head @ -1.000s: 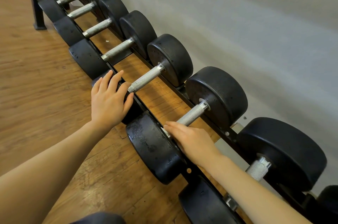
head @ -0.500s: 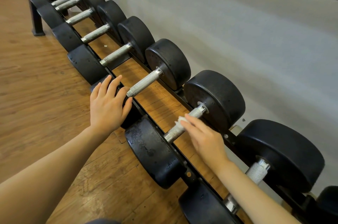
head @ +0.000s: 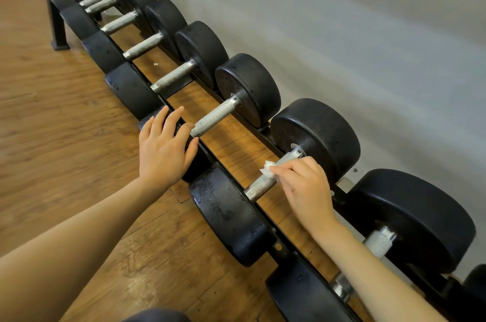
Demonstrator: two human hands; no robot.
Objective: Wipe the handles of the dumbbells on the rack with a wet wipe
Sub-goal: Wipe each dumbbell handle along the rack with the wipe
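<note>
Right hand (head: pixel 305 185) slid up the handle (head: pixel 263 182); curled fingers (head: pixel 282 170) press wet wipe (head: pixel 268 167) against it.

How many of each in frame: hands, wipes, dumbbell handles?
Hands: 2 (left hand, right hand)
Wet wipe: 1
Dumbbell handles: 9 that can be made out; the far end of the row is crowded and blurred, so there may be more
Total: 12
</note>
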